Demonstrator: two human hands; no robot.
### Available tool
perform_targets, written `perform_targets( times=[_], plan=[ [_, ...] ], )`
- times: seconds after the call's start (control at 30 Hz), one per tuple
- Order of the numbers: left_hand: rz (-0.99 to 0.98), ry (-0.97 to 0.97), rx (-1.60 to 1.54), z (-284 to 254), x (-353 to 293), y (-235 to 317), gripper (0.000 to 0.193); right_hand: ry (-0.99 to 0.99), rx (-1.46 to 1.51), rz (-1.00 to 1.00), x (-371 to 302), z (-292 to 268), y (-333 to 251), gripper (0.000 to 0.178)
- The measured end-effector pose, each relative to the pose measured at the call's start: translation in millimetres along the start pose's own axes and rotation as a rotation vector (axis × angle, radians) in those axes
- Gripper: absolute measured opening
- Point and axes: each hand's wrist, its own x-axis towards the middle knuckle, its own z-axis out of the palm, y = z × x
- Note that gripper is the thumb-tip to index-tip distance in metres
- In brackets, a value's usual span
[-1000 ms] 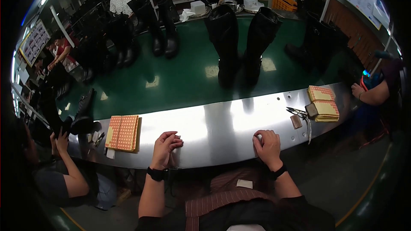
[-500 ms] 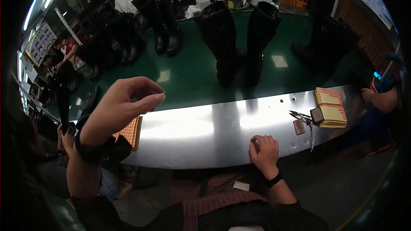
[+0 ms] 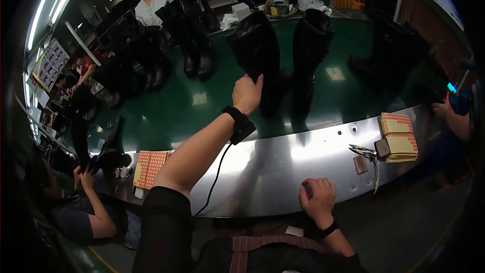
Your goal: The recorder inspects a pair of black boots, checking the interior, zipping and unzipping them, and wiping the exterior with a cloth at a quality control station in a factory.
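Beyond the metal bench (image 3: 283,167), a green surface (image 3: 166,119) carries a tall black boot (image 3: 264,53); the left hand (image 3: 246,94) is at its shaft, its fingers' grip unclear. The right hand (image 3: 319,200) is half-open, empty. A lopsided tug could tip the tall black boot against the neighbouring boot (image 3: 308,53).

smooth, glossy metal ledge (image 3: 275,187), shiny green tabletop (image 3: 187,116), leather-look boot (image 3: 263,50)

Boot pr. (image 3: 307,53) on tbl. (image 3: 177,116), behind front ledge (image 3: 275,187).
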Motion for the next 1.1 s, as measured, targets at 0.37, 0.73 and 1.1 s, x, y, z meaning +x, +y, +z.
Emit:
perform_targets(
  times=[0.37,0.73,1.1],
  plan=[
    [-0.129,-0.161,-0.729,-44,27,4,0.086,0.016,0.024,0.015,2,-1,7,0.013],
    [-0.205,-0.236,-0.914,-131,-26,41,0.059,0.265,-0.211,0.268,26,-71,61,0.025],
    [0.303,0.06,-0.422,-189,-143,23,0.058,0.132,-0.184,0.419,21,-59,116,0.034]
  ],
)
